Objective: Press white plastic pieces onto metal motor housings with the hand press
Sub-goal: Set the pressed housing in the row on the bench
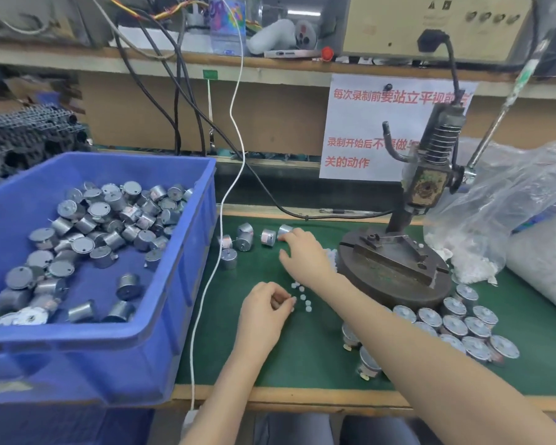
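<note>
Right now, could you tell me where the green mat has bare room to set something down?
The green mat is bare at its near edge, between the left hand and right forearm, and right of the standing motors, beside the plastic bag. Crowded: around the hand press.
</note>
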{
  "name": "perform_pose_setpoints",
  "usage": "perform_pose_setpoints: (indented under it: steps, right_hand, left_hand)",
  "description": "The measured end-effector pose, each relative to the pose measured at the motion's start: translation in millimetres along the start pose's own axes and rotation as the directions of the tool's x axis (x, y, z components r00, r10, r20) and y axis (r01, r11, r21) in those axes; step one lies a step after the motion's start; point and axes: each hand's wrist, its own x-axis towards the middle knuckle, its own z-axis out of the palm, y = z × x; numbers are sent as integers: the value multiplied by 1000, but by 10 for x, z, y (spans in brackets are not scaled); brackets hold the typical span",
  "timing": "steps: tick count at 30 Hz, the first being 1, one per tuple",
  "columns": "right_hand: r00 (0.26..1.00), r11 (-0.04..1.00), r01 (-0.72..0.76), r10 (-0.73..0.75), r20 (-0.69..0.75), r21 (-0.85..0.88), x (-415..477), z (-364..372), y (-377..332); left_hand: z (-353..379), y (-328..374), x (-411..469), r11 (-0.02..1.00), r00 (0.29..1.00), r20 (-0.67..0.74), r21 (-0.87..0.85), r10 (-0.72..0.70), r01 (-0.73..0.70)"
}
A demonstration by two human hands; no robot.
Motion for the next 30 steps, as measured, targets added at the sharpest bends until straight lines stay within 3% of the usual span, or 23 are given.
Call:
perform_pose_setpoints:
  steps: [6, 11, 23, 26, 30]
  right_hand:
    - [995, 991, 91, -87, 41, -102, 347, 185, -52]
    - [997, 994, 55, -51, 53, -95, 435, 333, -92]
    - [995, 994, 80, -84, -53, -73, 430, 331, -100]
    - [992, 996, 89, -88, -85, 1, 322, 339, -144]
    - [994, 958, 81, -57, -95, 275, 79, 207, -208]
  left_hand:
    - [15, -15, 27, 999, 1000, 1, 44, 6, -6]
    - [12, -37, 30, 1000, 1000, 7, 24, 2, -2]
    - [-3, -12, 4, 999, 999, 34, -33, -14, 15]
    - [-14, -16, 3, 997, 999, 32, -73, -35, 38]
    - [-45, 4, 14, 994, 1000, -15, -108, -16, 14]
